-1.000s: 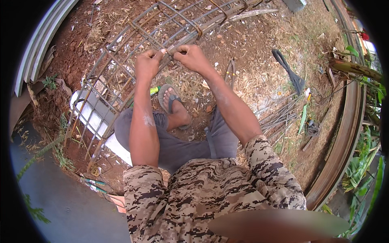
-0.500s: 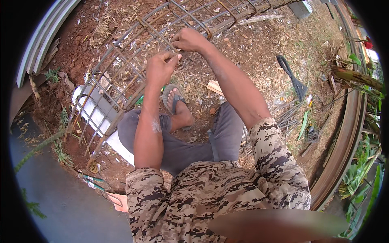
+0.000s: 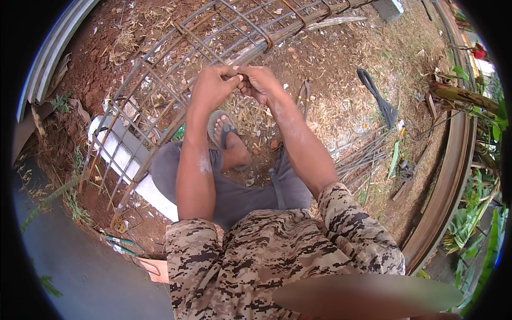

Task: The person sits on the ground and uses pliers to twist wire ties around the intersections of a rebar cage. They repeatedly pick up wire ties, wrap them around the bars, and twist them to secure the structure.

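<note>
Left hand (image 3: 212,88) and right hand (image 3: 261,84) meet at the fingertips, forearms angled inward; can't tell whether either is closed on anything. Rebar cage (image 3: 165,82) sits just beyond, off left. Pliers (image 3: 308,95) on dirt, right of right hand.

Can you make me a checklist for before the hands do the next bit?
1. Bare left hand and bare right hand together: ok.
2. Something pinched between them: cannot tell; hidden.
3. Hands touching the long, rusty steel-bar cage: cannot tell.
4. Yellow-and-dark metal pliers in plain sight: ok, in neither hand.
5. Toes covered: not ok; the grey strap sandal leaves them bare.
</note>
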